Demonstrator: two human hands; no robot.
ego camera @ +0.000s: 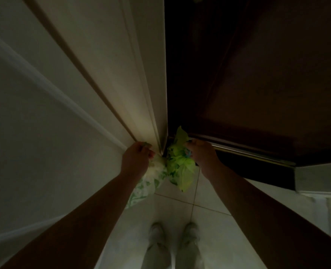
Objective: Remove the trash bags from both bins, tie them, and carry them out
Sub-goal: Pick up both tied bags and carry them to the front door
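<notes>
Two small tied trash bags hang in front of me in a dim hallway. My left hand (136, 159) grips the knotted top of a white bag with green print (151, 183), which dangles below it. My right hand (200, 152) grips the neck of a bright green bag (180, 167); its loose tip sticks up above the fingers. The two bags hang side by side, almost touching, just above the floor at the foot of the door frame.
A white door frame (141, 94) runs up the middle, with a white wall (34, 113) to the left. A dark brown door (257, 84) with a metal threshold strip (248, 154) fills the right. Pale floor tiles (209, 220) and my two light shoes (172, 235) lie below.
</notes>
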